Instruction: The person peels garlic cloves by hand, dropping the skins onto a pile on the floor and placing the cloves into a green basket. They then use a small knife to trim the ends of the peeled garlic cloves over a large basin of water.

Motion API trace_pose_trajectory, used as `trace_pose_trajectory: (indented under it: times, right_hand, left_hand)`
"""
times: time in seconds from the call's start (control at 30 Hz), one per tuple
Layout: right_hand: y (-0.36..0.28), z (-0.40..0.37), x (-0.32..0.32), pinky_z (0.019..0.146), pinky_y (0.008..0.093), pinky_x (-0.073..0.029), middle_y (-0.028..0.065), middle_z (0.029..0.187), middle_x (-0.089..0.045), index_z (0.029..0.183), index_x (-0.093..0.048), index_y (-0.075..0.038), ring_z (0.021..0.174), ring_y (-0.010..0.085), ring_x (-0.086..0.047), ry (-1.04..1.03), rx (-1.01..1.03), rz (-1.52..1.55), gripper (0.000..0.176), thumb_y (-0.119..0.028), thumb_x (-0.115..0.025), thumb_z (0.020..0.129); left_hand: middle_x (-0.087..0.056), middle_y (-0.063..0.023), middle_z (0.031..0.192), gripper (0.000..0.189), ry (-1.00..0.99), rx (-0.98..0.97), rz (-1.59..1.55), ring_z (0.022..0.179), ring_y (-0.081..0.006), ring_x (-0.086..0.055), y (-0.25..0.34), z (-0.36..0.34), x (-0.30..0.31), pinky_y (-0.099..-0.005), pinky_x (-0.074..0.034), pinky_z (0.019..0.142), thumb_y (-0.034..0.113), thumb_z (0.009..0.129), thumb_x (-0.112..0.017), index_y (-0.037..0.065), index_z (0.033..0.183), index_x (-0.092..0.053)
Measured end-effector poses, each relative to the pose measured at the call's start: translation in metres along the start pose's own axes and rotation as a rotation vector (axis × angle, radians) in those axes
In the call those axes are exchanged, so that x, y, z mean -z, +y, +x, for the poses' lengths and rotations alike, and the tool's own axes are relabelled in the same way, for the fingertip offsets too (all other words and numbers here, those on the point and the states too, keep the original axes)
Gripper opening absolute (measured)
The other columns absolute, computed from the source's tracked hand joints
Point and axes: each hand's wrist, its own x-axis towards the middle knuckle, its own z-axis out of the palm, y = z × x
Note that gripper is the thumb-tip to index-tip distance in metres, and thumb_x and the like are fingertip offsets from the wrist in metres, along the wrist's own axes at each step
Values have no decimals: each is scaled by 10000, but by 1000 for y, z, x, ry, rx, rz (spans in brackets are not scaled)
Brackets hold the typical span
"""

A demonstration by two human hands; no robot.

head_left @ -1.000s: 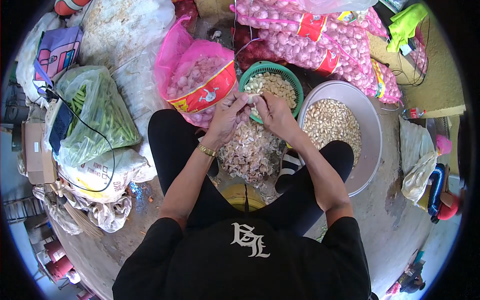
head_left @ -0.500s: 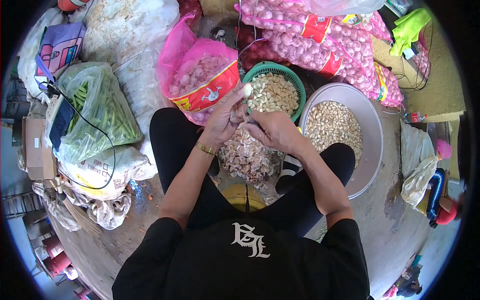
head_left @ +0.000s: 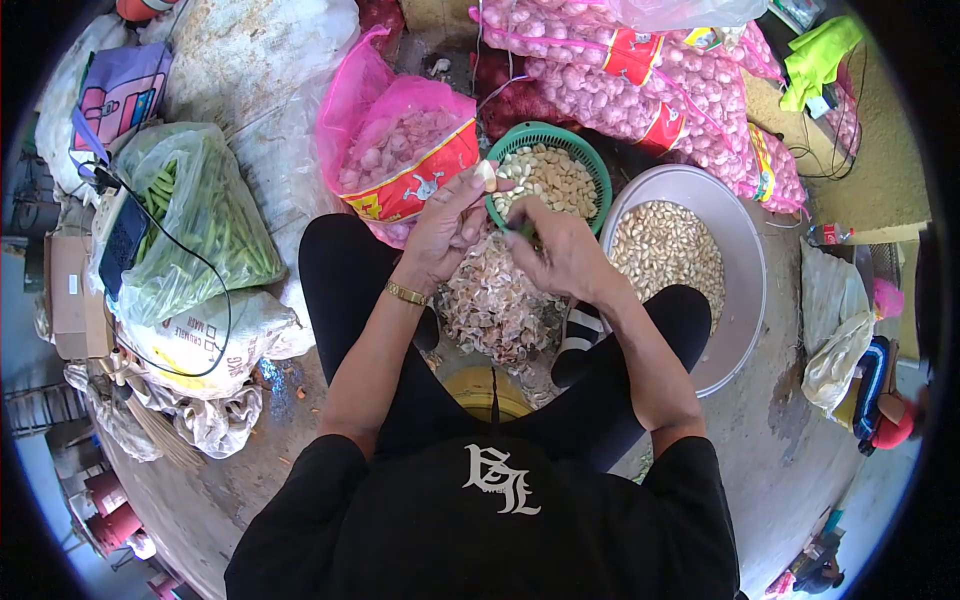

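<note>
beside the green basket (head_left: 603, 178), the left hand (head_left: 445, 228) pinches a garlic clove (head_left: 487, 174).
the clove sits between thumb and fingertips; the right hand (head_left: 560, 252) is near, above loose peelings (head_left: 500, 312), fingers curled, its grip too blurred to tell.

left hand (head_left: 446, 228): upper centre of frame, thumb and fingertips pinched | right hand (head_left: 560, 250): just beside it, fingers curled | forearms (head_left: 372, 345): bare, converging up-frame

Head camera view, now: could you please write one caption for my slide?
The left hand holds a garlic clove, the right hand close by, near garlic skins and a green basket of cloves.
</note>
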Motion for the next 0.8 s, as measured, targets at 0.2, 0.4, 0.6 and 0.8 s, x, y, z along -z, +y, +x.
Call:
trace_pose_trajectory:
  times: [0.2, 0.4, 0.6, 0.8]
  right_hand:
    - [18, 14, -5, 675, 358, -493, 189, 797, -643, 1015, -587, 9, 730, 292, -650, 336, -18, 262, 201, -146, -649, 902]
    - [16, 13, -6, 699, 291, -491, 104, 832, -683, 993, -649, 29, 760, 130, -623, 335, -82, 415, 217, -119, -721, 853]
    - [18, 13, -15, 712, 257, -490, 86, 855, -699, 997, -699, 13, 784, 91, -612, 371, -58, 414, 198, -126, -719, 857]
    - [12, 14, -21, 668, 229, -475, 24, 805, -686, 1025, -699, 24, 727, 52, -569, 374, -158, 593, 192, -114, -679, 894]
  left_hand:
    - [-685, -101, 887, 204, 67, -96, 124, 414, -9, -353, 2, -8, -16, -148, -261, 364, 173, 961, -597, 21, 1097, -592]
    - [-653, -16, 789, 154, -38, -96, 108, 454, 1, -432, -12, -4, 0, -130, -306, 366, 118, 918, -653, 53, 1058, -648]
    - [-570, 9, 665, 97, 33, -149, 36, 455, -23, -423, -27, -2, -3, -185, -366, 412, 67, 929, -616, 40, 1022, -619]
    - [-655, -13, 808, 159, 130, -287, 27, 464, 1, -460, -35, 2, -10, -128, -317, 359, 44, 859, -706, 46, 1008, -652]
